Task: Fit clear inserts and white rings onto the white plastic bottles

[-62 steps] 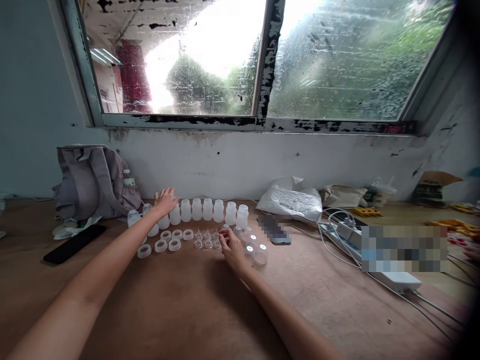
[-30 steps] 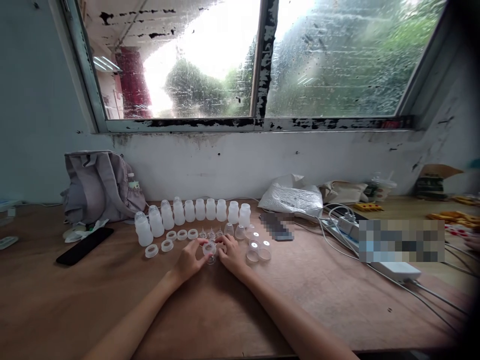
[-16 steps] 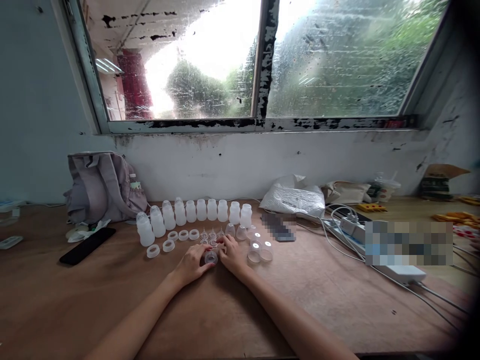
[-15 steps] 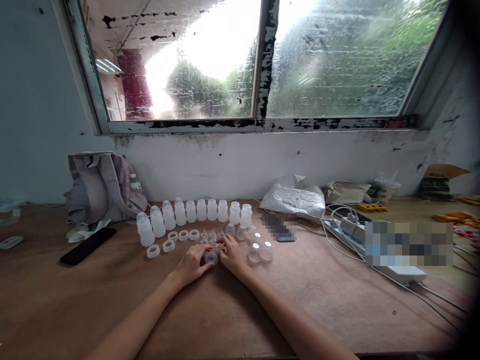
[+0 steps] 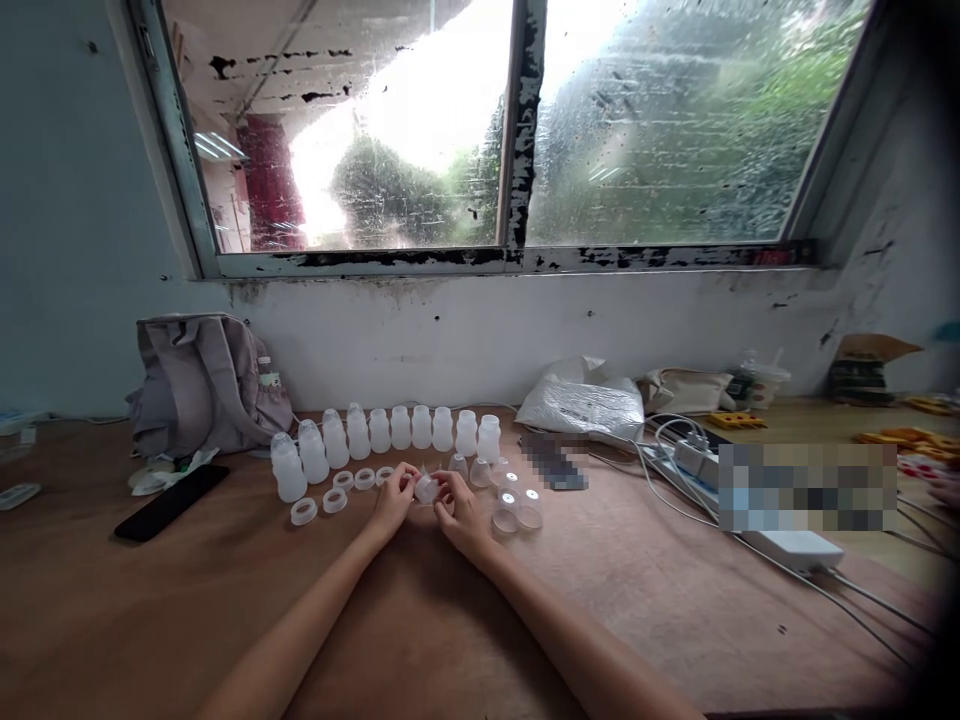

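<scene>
At the middle of the brown wooden tabletop [image 5: 435, 620], seen from my head, my left hand [image 5: 394, 500] and right hand [image 5: 459, 512] both grip a small translucent plastic piece [image 5: 427, 489] in curled fingers. It sits in front of a curved row of frosted white plastic bottles [image 5: 401, 430], between white plastic rings [image 5: 304, 512] and clear domed plastic caps [image 5: 529, 517]. Print on the crinkled silver packet [image 5: 583, 402] and on a bottle's pale label [image 5: 271, 380] in the grey fabric backpack [image 5: 202, 385] is too small to read.
</scene>
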The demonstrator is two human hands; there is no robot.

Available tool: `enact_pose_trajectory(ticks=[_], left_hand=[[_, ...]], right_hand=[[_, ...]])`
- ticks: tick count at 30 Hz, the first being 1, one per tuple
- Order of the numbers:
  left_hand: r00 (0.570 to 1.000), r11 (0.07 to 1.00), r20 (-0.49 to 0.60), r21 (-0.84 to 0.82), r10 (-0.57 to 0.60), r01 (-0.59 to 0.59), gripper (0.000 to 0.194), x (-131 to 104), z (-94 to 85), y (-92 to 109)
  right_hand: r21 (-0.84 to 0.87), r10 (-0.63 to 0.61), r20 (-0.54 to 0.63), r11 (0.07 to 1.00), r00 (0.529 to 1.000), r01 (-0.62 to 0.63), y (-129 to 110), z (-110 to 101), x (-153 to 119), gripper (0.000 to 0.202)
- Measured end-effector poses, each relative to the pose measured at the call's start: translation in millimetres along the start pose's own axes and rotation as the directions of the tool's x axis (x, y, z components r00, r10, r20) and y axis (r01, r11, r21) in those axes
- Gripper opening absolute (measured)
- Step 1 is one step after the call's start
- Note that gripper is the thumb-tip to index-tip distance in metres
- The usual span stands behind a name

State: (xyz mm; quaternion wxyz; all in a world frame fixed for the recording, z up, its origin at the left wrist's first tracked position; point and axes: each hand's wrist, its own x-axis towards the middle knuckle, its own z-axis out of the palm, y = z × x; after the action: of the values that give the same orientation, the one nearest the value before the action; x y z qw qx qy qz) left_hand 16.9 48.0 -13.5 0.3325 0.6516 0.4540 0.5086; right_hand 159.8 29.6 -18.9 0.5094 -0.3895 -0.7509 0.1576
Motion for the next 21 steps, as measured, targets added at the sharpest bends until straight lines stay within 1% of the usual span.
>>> enact_pose_trajectory(ticks=[3,5,8,11,13,17,19,21], left_hand=[[0.999,0.995,0.028,-0.083,-0.047,0.049,0.021,-1.1,11.7,-7.2],[0.996,0.990,0.056,-0.122,-0.071,0.078,0.024,-4.9,15.0,-10.2],[0.992,0.981,0.081,-0.161,-0.099,0.111,0.031,-9.4,14.1,-11.1],[0.988,0.969,0.072,-0.195,-0.138,0.149,0.038,-12.8,11.8,-8.0],[0.989,0.973,0.066,-0.180,-0.132,0.142,0.038,-16.2,11.4,-3.7],[0.996,0.994,0.084,-0.099,-0.043,0.051,0.030,-25.1,12.4,7.3],[0.992,0.995,0.117,-0.091,-0.038,0.049,0.026,-28.4,12.9,11.2],[0.988,0.993,0.146,-0.092,-0.059,0.073,0.023,-30.3,13.2,12.5]], right_hand=[[-0.010,0.030,-0.039,0.999,0.999,-0.031,-1.5,-2.0,2.3,0.020],[-0.012,0.038,-0.028,0.999,0.999,-0.039,-1.0,-2.2,3.3,0.016],[0.010,0.056,0.005,0.998,0.998,-0.056,0.5,-0.4,3.3,0.015],[0.014,0.090,0.006,0.996,0.996,-0.090,2.0,1.7,2.5,0.011],[0.003,0.102,-0.010,0.995,0.995,-0.102,2.8,2.2,2.3,0.009],[-0.023,0.120,-0.030,0.992,0.992,-0.120,3.1,0.6,3.3,0.008],[-0.032,0.140,-0.018,0.990,0.990,-0.141,3.0,-0.6,4.1,0.007],[-0.039,0.173,0.008,0.984,0.985,-0.172,3.2,-1.5,4.7,0.009]])
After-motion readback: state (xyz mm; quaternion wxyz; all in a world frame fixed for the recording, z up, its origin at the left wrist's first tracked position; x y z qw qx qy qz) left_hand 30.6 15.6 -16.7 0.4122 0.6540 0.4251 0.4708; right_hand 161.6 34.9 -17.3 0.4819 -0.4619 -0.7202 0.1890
